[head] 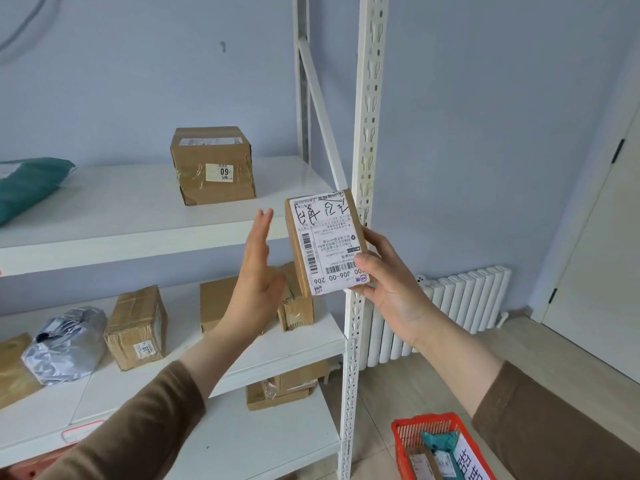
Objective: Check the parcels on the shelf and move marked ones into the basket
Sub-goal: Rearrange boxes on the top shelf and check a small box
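Observation:
My right hand (pixel 388 282) grips the lower right corner of a small flat cardboard parcel (pixel 325 242), held upright in front of the shelf's right post. Its white label faces me and bears black handwritten marks at the top. My left hand (pixel 259 268) is open, fingers together, just left of the parcel and not touching it. The red basket (pixel 412 424) stands on the floor at the lower right with a few parcels in it. A taped cardboard box (pixel 213 164) sits on the upper shelf (pixel 121 216).
A green bag (pixel 27 185) lies at the upper shelf's left. The middle shelf (pixel 214 362) carries a brown box (pixel 136 327), a silver bag (pixel 65 344) and further boxes behind my left hand. More boxes (pixel 284 389) sit lower down. A white radiator (pixel 450 306) stands on the right.

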Demonstrator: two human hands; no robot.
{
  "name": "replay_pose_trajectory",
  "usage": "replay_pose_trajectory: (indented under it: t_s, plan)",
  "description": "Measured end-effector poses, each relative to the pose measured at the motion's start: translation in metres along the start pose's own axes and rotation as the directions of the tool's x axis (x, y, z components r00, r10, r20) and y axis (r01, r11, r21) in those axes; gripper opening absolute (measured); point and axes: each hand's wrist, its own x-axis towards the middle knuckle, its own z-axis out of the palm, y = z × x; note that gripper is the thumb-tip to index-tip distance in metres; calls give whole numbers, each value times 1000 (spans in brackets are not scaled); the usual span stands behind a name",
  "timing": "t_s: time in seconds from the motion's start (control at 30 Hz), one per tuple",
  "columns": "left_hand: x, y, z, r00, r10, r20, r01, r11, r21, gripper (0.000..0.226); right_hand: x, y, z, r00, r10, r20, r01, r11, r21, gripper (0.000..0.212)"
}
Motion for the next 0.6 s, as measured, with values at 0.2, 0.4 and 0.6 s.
replay_pose_trajectory:
  t_s: [0.2,0.4,0.6]
  plan:
    - [-4,16,11,906,-327,268,423,703,-572,64,0,8,-7,999,-30,13,30,999,-9,63]
    - [7,18,5,887,-362,289,463,688,-559,81,6,6,-27,998,-15,60,27,979,-204,57]
    - [16,9,-3,696,-334,636,593,767,-246,89,22,-24,-55,933,207,294,-17,841,-541,57]
